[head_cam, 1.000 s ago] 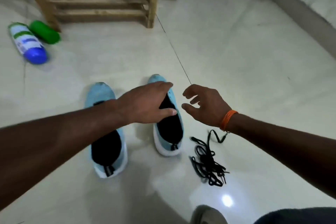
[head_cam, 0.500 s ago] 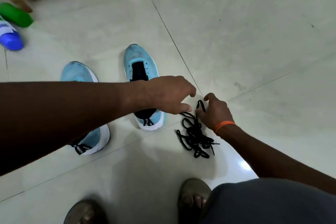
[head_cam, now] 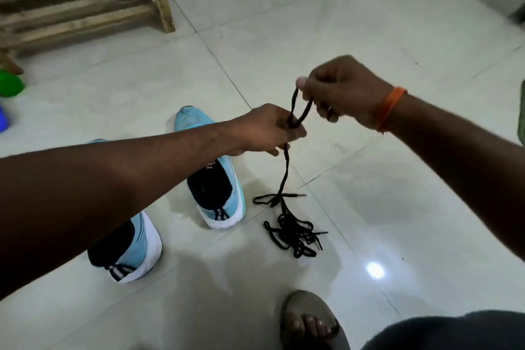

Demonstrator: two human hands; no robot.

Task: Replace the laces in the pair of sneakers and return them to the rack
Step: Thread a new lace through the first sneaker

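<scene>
Two light blue sneakers with black openings and white soles stand on the tiled floor, heels toward me: the left one is half hidden under my left forearm, the right one sits below my left hand. A tangle of black laces lies just right of it. One lace strand rises from the pile. My left hand pinches that strand. My right hand, with an orange wristband, pinches a loop of the same lace slightly higher and to the right.
A wooden rack stands at the far left on the floor. A green object and a blue one lie at the left edge. My sandalled foot is at the bottom, near the laces.
Both hands were down at the lace pile; now they have lifted one lace strand off the floor and hold it in the air between them.
</scene>
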